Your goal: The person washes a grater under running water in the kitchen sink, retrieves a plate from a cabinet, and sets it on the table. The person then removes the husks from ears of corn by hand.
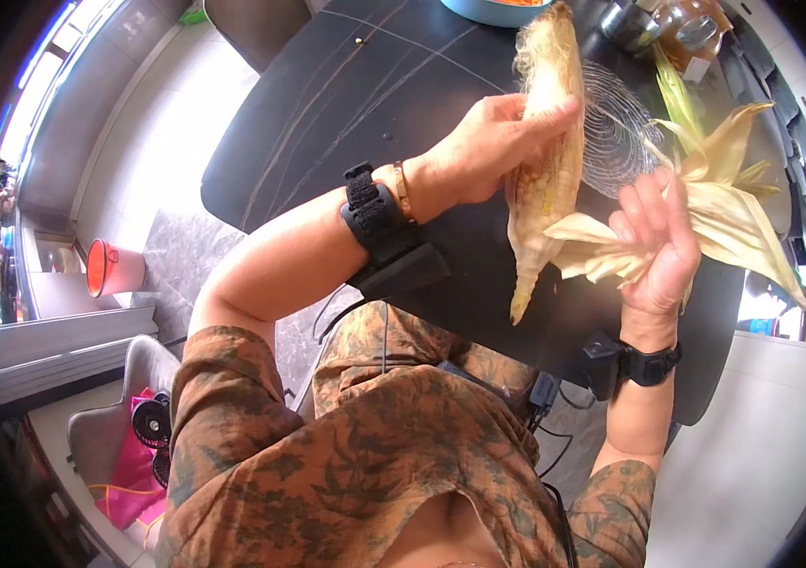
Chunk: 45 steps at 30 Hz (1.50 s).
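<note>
An ear of corn (545, 204) stands nearly upright over the dark table, its tip pointing toward me and pale silk at its far end. My left hand (507, 142) is closed round its upper part, thumb across the front. To the right, my right hand (656, 237) is closed in a fist on pale husk leaves (602, 244), which reach from its fingers to the lower part of the ear. More peeled husks (729, 204) spread beyond my right hand. Behind the corn lies a clear round plate with a ringed pattern (616, 133).
The dark table (327, 114) has a rounded left edge. At its far side are a blue bowl (493, 11) with orange pieces, a metal pot (628, 24) and an amber glass vessel (696, 33). A red bucket (114, 268) and a grey chair (138, 364) stand at left.
</note>
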Each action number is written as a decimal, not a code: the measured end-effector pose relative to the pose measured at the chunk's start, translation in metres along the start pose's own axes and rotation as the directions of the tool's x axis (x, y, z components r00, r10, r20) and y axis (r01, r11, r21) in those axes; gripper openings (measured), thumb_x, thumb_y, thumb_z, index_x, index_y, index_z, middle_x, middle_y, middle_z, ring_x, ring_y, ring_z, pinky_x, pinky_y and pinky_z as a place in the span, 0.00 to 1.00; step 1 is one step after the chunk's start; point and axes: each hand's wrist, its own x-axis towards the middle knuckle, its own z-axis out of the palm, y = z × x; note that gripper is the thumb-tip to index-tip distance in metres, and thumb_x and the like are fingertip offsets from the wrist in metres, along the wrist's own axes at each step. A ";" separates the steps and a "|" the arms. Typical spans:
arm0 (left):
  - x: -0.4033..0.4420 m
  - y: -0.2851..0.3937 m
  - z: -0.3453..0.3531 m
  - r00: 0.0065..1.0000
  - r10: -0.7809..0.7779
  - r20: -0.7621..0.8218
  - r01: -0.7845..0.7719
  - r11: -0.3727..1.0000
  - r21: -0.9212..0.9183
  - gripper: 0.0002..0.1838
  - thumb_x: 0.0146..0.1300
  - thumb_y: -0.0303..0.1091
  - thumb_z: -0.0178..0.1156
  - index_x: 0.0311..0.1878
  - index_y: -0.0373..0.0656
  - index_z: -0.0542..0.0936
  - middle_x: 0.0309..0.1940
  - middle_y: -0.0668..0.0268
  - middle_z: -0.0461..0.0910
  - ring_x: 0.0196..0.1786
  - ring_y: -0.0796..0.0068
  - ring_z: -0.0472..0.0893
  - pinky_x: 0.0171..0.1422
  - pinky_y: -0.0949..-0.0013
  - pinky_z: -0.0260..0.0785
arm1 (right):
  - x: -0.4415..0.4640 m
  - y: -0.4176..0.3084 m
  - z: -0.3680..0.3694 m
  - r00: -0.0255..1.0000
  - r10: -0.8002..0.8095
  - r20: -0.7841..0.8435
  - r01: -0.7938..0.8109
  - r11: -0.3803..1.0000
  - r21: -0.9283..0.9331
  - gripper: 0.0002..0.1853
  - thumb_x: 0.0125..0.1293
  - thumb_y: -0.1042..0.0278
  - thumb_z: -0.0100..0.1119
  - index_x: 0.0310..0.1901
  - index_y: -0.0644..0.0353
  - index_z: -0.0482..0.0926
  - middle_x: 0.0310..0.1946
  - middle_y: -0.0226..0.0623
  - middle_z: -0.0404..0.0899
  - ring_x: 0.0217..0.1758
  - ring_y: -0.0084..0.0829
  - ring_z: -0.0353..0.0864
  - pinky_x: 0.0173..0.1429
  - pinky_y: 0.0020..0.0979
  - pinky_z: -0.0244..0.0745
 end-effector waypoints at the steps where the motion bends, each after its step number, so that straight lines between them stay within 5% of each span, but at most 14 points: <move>1: 0.001 0.000 -0.001 1.000 0.022 -0.020 -0.023 0.999 -0.047 0.23 0.65 0.49 0.56 0.47 0.35 0.74 0.39 0.63 0.79 0.41 0.75 0.80 0.46 0.68 0.75 | 0.000 -0.001 -0.002 0.998 0.028 0.064 -0.031 0.998 0.053 0.09 0.72 0.62 0.45 0.39 0.58 0.67 0.20 0.22 0.56 0.20 0.16 0.53 0.24 0.19 0.60; 5: 0.009 0.005 -0.006 0.971 0.171 -0.164 -0.206 0.953 -0.222 0.22 0.64 0.48 0.58 0.45 0.35 0.74 0.37 0.64 0.78 0.39 0.75 0.79 0.43 0.66 0.74 | -0.003 -0.001 0.003 0.981 0.111 0.158 -0.120 0.991 0.051 0.09 0.72 0.63 0.46 0.38 0.59 0.66 0.19 0.23 0.55 0.17 0.15 0.51 0.20 0.19 0.57; 10: 0.008 0.017 -0.013 0.918 0.303 -0.256 -0.356 0.914 -0.193 0.21 0.67 0.49 0.53 0.48 0.39 0.72 0.39 0.66 0.77 0.39 0.74 0.77 0.46 0.66 0.73 | -0.004 0.000 0.004 0.978 0.204 0.040 -0.202 0.978 -0.052 0.08 0.70 0.63 0.49 0.38 0.58 0.67 0.19 0.23 0.57 0.17 0.14 0.51 0.17 0.16 0.53; 13: 0.008 0.023 -0.016 0.927 0.334 -0.173 -0.375 0.860 -0.346 0.15 0.70 0.44 0.49 0.49 0.42 0.72 0.36 0.69 0.75 0.39 0.76 0.77 0.43 0.70 0.74 | -0.004 0.001 0.004 0.967 0.250 -0.049 -0.254 0.958 -0.136 0.10 0.68 0.62 0.53 0.42 0.58 0.68 0.22 0.23 0.59 0.21 0.13 0.55 0.19 0.14 0.53; 14: 0.007 0.023 -0.016 0.920 0.364 -0.142 -0.391 0.841 -0.373 0.15 0.70 0.44 0.49 0.48 0.42 0.73 0.37 0.70 0.76 0.39 0.77 0.77 0.43 0.71 0.74 | -0.007 0.002 0.009 0.963 0.194 -0.187 -0.244 0.922 -0.301 0.15 0.65 0.61 0.58 0.48 0.61 0.71 0.26 0.26 0.69 0.20 0.12 0.58 0.19 0.13 0.55; 17: 0.009 0.023 -0.017 0.886 0.407 -0.222 -0.459 0.840 -0.291 0.15 0.70 0.44 0.49 0.48 0.42 0.74 0.36 0.71 0.75 0.37 0.79 0.76 0.41 0.72 0.72 | -0.008 0.006 0.013 0.961 0.158 -0.228 -0.255 0.830 -0.496 0.19 0.63 0.61 0.61 0.50 0.63 0.74 0.34 0.31 0.77 0.20 0.11 0.63 0.20 0.12 0.56; 20: 0.004 0.033 -0.007 0.868 0.419 -0.267 -0.486 0.829 -0.276 0.16 0.70 0.45 0.49 0.49 0.42 0.74 0.36 0.71 0.75 0.36 0.80 0.75 0.40 0.73 0.71 | -0.007 0.007 0.014 0.959 0.162 -0.231 -0.265 0.796 -0.544 0.15 0.60 0.72 0.61 0.48 0.65 0.76 0.33 0.32 0.80 0.18 0.09 0.65 0.18 0.13 0.58; 24: 0.007 0.028 -0.014 0.881 0.421 -0.217 -0.467 0.847 -0.253 0.17 0.71 0.45 0.48 0.49 0.42 0.74 0.36 0.71 0.75 0.36 0.80 0.75 0.40 0.73 0.72 | -0.009 0.013 0.005 0.985 0.116 -0.126 -0.170 0.756 -0.632 0.13 0.58 0.79 0.57 0.46 0.66 0.77 0.28 0.28 0.79 0.20 0.10 0.70 0.20 0.14 0.60; 28: 0.006 0.027 -0.014 0.903 0.387 -0.184 -0.426 0.859 -0.283 0.17 0.71 0.45 0.47 0.49 0.42 0.73 0.35 0.69 0.76 0.35 0.78 0.77 0.38 0.70 0.73 | -0.011 0.004 0.009 0.967 0.227 -0.119 -0.243 0.669 -0.702 0.14 0.62 0.73 0.57 0.49 0.69 0.76 0.37 0.29 0.78 0.34 0.17 0.75 0.37 0.20 0.68; 34: 0.011 0.008 -0.012 0.942 0.308 -0.132 -0.334 0.879 -0.340 0.20 0.70 0.49 0.49 0.51 0.41 0.71 0.36 0.66 0.76 0.37 0.73 0.78 0.42 0.67 0.74 | -0.012 0.008 0.006 0.957 0.261 -0.124 -0.273 0.673 -0.687 0.15 0.60 0.61 0.64 0.43 0.64 0.80 0.32 0.25 0.77 0.34 0.18 0.72 0.37 0.21 0.66; 37: 0.006 0.009 -0.004 0.960 0.262 -0.095 -0.276 0.937 -0.214 0.22 0.70 0.52 0.45 0.51 0.41 0.68 0.37 0.65 0.76 0.37 0.73 0.78 0.41 0.67 0.74 | -0.013 0.010 -0.006 0.975 0.214 0.059 -0.076 0.571 -0.817 0.14 0.61 0.73 0.59 0.49 0.66 0.76 0.39 0.31 0.80 0.39 0.17 0.79 0.42 0.21 0.75; 38: 0.002 0.010 -0.004 0.974 0.215 -0.071 -0.224 0.961 -0.162 0.22 0.70 0.52 0.44 0.50 0.41 0.68 0.37 0.64 0.76 0.37 0.73 0.78 0.40 0.67 0.74 | -0.015 0.014 0.004 0.967 0.236 -0.100 -0.249 0.772 -0.585 0.18 0.62 0.74 0.58 0.53 0.66 0.72 0.43 0.32 0.78 0.43 0.16 0.77 0.45 0.20 0.73; 40: 0.002 0.009 -0.007 0.989 0.126 -0.071 -0.131 0.989 -0.066 0.28 0.69 0.57 0.41 0.44 0.38 0.72 0.34 0.59 0.79 0.35 0.70 0.82 0.40 0.65 0.78 | -0.024 0.010 -0.002 0.961 0.276 -0.013 -0.228 0.763 -0.605 0.20 0.63 0.73 0.57 0.56 0.66 0.69 0.45 0.32 0.77 0.44 0.18 0.77 0.46 0.21 0.73; 45: 0.002 0.010 -0.005 0.997 0.006 -0.072 -0.027 0.953 -0.303 0.28 0.70 0.56 0.39 0.44 0.35 0.72 0.33 0.56 0.79 0.34 0.66 0.81 0.41 0.63 0.77 | -0.034 0.012 -0.031 0.880 0.471 0.057 -0.415 0.823 -0.388 0.23 0.62 0.66 0.58 0.57 0.65 0.68 0.50 0.35 0.74 0.48 0.25 0.75 0.52 0.26 0.73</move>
